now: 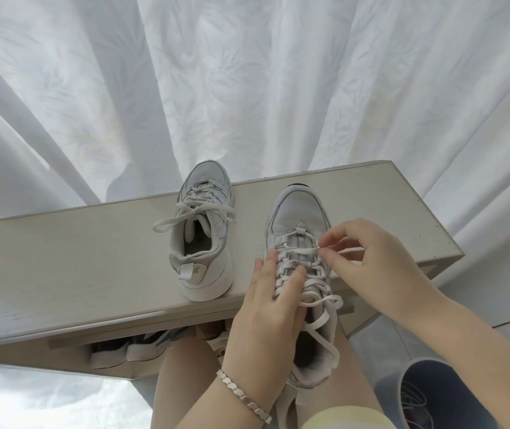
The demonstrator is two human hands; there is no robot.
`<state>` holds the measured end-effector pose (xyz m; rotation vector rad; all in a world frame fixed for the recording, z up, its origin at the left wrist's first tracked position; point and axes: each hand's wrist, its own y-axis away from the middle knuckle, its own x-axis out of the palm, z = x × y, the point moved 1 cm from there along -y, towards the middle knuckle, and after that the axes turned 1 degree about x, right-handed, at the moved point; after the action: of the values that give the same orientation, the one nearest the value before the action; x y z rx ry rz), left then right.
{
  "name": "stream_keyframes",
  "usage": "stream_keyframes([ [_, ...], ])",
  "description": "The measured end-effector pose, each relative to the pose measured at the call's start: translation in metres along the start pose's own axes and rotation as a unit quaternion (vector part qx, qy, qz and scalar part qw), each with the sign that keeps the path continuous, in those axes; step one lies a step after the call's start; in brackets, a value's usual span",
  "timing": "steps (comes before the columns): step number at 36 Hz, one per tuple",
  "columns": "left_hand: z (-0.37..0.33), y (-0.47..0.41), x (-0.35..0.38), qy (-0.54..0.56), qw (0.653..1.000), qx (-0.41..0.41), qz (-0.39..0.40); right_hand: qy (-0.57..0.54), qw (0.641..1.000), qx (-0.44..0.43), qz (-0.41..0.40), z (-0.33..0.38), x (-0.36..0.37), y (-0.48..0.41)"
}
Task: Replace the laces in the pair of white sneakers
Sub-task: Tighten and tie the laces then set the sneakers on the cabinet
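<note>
Sneaker (204,230) with tied laces stands on the worktop (77,258); second sneaker (301,218) spans its edge and the person's lap. Left hand (266,311) lies flat on it, fingers straight; right hand (371,258) pinches its lace (297,251). Grey bin (451,385) holds loose cords (414,397); shelf (71,343) beneath holds shoes (130,351).

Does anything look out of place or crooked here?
One sneaker hangs half off the shelf's front edge, heel over the person's legs; the left hand rests on it while the right hand pinches its lace. The other sneaker stands on the shelf, laced.
</note>
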<state>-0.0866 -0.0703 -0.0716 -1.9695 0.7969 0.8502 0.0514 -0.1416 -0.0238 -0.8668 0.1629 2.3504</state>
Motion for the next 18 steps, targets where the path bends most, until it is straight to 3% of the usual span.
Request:
stream_keyframes([
  [6,0.000,0.002,0.000,0.000,1.000,0.008,0.003,0.087,0.992,-0.009,0.093,0.008,-0.003,0.003],
  [18,0.006,0.013,0.004,0.059,0.998,0.014,0.007,0.042,0.993,0.037,0.108,0.017,0.008,-0.008],
])
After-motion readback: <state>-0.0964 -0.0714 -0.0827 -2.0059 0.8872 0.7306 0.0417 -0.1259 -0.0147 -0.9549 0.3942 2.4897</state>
